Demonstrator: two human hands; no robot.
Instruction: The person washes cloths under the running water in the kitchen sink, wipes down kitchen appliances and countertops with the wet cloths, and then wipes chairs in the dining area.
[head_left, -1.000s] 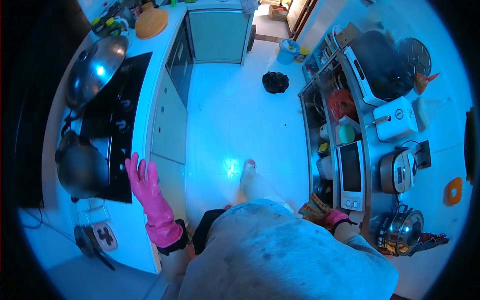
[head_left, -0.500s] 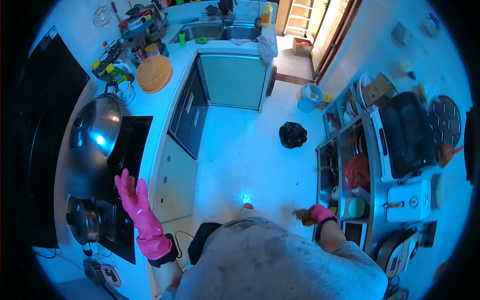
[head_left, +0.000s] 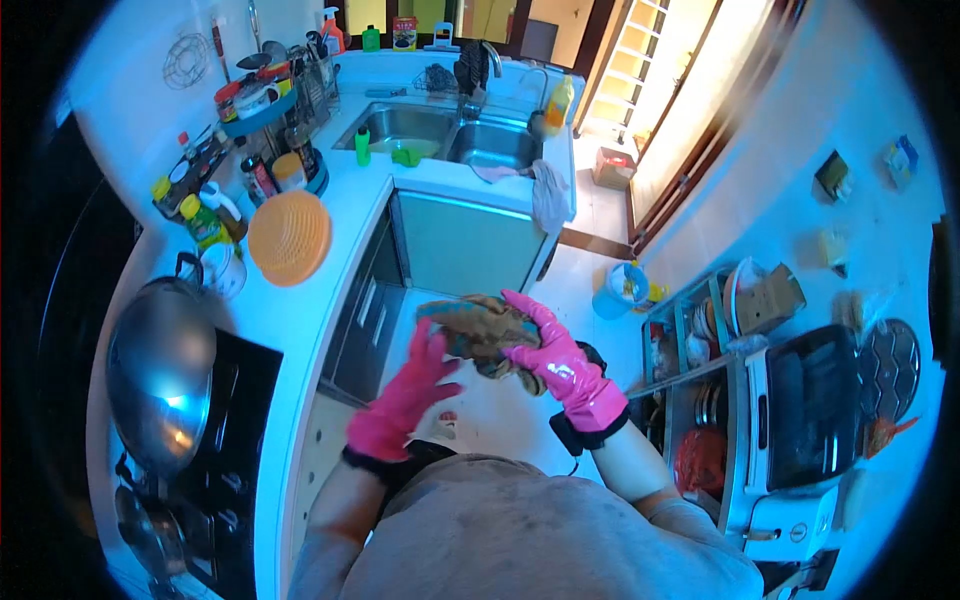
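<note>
A crumpled brown patterned cloth hangs in front of my body, above the floor. My right hand, in a pink rubber glove, grips its right side with the thumb and fingers. My left hand, gloved in the same pink, is at the left end of the cloth. Its fingers are apart and slightly blurred, and the fingertips overlap the cloth's edge in this view. Both gloves have dark cuffs at the wrists.
To the left, a wok with a lid stands on the black stove. An orange basket sits on the counter, before the double sink. On the right are a metal shelf with an oven and a blue bucket.
My right hand has brought the cloth up from the low right to the middle. My left hand has moved from beside the stove toward the cloth. The view has tilted up toward the sink.
</note>
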